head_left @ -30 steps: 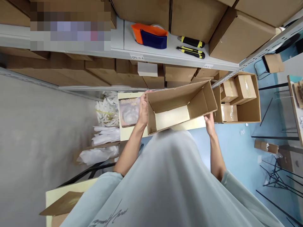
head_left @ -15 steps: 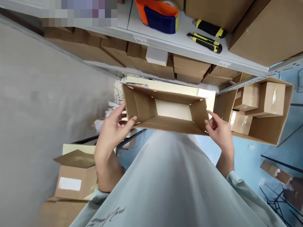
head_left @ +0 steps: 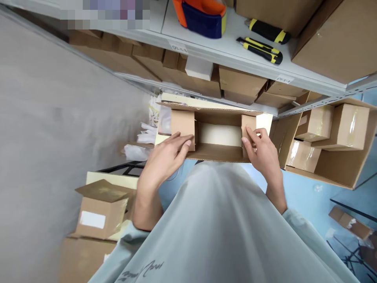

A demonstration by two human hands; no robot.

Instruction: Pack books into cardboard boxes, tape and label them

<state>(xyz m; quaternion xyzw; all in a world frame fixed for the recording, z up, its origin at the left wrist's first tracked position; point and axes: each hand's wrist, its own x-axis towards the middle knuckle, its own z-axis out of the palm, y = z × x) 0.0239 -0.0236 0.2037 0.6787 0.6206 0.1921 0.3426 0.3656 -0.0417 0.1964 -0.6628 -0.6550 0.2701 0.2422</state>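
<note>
A long cardboard box (head_left: 218, 152) lies in front of me, its top open and a pale base showing at the bottom. Its two short end flaps are folded inward. My left hand (head_left: 167, 157) rests on the left end flap (head_left: 183, 122), fingers stretched out and thumb near its inner edge. On the right end flap (head_left: 246, 122) lie the fingertips and thumb of my right hand (head_left: 263, 151), spread apart and slightly bent. The far long flap (head_left: 212, 109) stands out at the back.
Box cutters (head_left: 262, 50) and an orange-and-blue tape dispenser (head_left: 203, 19) lie on the shelf (head_left: 226, 55) above. A large carton (head_left: 332, 169) with smaller boxes stands at right. An opened carton (head_left: 100, 208) is at lower left, by a grey wall (head_left: 59, 118).
Both end flaps have gone from upright to folded inward. My hands have moved from the box's outer ends onto these flaps, closer together.
</note>
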